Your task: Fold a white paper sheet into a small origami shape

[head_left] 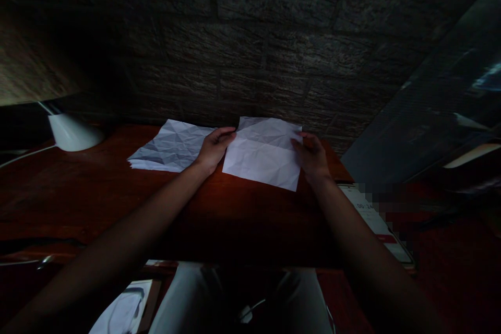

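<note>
A creased white sheet of paper [264, 154] lies on the dark red wooden table [117, 193], folded along a horizontal line. My left hand [214, 147] pinches its upper left edge with curled fingers. My right hand [311, 156] grips its upper right edge, thumb on top. A second crumpled white sheet [170, 146] lies flat just left of my left hand, touching nothing I hold.
A white lamp base [72, 133] with a cord stands at the far left. A phone [378, 222] with a lit screen lies at the right. A stone-pattern wall [254, 36] rises behind the table. Papers [125, 310] lie below the table's front edge.
</note>
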A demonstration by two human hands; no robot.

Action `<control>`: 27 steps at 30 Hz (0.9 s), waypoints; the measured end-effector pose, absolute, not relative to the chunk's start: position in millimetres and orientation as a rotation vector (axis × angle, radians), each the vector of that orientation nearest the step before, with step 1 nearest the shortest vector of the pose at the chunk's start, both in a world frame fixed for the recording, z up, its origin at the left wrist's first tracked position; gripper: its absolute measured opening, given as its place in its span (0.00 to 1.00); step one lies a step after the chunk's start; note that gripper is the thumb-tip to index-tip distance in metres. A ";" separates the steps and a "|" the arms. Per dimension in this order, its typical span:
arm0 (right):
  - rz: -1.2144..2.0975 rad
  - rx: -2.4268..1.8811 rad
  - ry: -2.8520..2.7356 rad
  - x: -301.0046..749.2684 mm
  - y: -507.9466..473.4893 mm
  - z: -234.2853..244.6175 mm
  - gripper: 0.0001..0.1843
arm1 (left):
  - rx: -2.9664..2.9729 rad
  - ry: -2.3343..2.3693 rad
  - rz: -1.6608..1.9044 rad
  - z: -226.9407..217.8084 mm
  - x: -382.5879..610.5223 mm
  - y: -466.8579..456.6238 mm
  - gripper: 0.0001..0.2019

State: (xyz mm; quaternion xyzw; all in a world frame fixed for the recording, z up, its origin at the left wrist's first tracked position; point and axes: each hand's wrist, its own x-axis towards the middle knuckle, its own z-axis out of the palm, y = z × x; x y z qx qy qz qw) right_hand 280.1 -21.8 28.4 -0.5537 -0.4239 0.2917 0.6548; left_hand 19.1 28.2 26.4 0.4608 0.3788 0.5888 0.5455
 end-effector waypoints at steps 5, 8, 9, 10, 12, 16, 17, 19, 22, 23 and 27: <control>0.603 -1.347 -0.989 282.3 -21.8 30.2 0.21 | 1.208 0.844 1.323 32.0 18.8 20.3 0.19; 0.660 -1.321 -0.985 280.2 -24.4 32.8 0.21 | 1.245 0.853 1.300 33.6 20.1 16.9 0.22; 0.702 -1.307 -0.987 278.9 -26.0 34.4 0.21 | 1.245 0.853 1.289 33.7 20.5 16.4 0.23; 0.751 -1.292 -0.992 277.5 -27.9 36.6 0.20 | 1.238 0.851 1.280 33.8 20.8 16.3 0.24; 0.850 -1.268 -1.011 275.0 -32.9 42.8 0.20 | 1.214 0.855 1.285 33.7 20.7 16.9 0.25; 1.008 -1.252 -1.045 273.2 -42.5 56.1 0.32 | 1.196 0.905 1.349 34.2 18.0 20.3 0.23; 1.029 -1.242 -1.057 273.5 -43.5 57.8 0.35 | 1.202 0.915 1.362 34.5 17.2 20.9 0.22; 1.030 -1.218 -1.075 274.4 -43.4 58.4 0.34 | 1.211 0.922 1.381 35.5 16.1 21.4 0.22; 0.956 -1.191 -1.076 275.4 -40.1 54.7 0.29 | 1.210 0.926 1.407 37.2 16.1 20.7 0.19; 0.933 -1.185 -1.078 275.5 -39.1 53.2 0.27 | 1.213 0.931 1.410 37.6 16.5 20.3 0.18; 0.904 -1.183 -1.071 275.8 -36.8 49.2 0.23 | 1.227 0.932 1.418 38.0 18.6 19.6 0.15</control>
